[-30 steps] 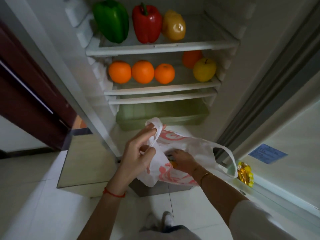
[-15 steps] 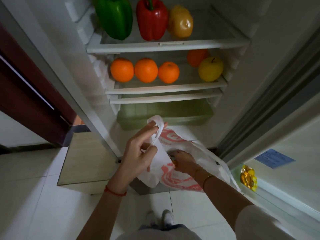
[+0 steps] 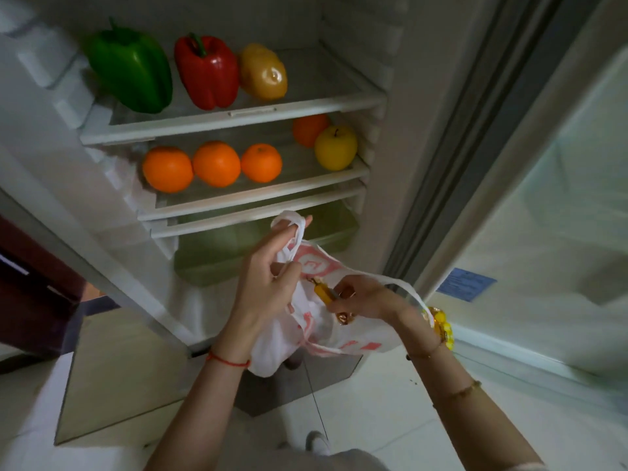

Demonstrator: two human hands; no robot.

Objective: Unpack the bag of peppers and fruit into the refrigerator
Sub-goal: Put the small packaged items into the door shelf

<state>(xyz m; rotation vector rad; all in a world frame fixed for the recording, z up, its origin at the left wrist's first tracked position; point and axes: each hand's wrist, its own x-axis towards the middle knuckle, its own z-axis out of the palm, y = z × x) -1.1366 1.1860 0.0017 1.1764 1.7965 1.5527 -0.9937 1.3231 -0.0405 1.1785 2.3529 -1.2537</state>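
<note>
In front of the open refrigerator, my left hand grips one handle of a white plastic bag with red print and holds it up. My right hand is at the bag's mouth, fingers curled round a yellow-orange fruit with a stem that is only partly visible. The upper shelf carries a green pepper, a red pepper and a yellow pepper. The shelf below holds three oranges in a row, another orange at the back and a yellow apple.
A green crisper drawer sits under the shelves, just behind the bag. The refrigerator door stands open on the right, with a yellow packet in its lower rack. A dark red door is at left. Pale tiled floor lies below.
My right hand has come up out of the bag to its mouth with the yellow-orange fruit now showing. My left hand lifted the bag's handle a little higher.
</note>
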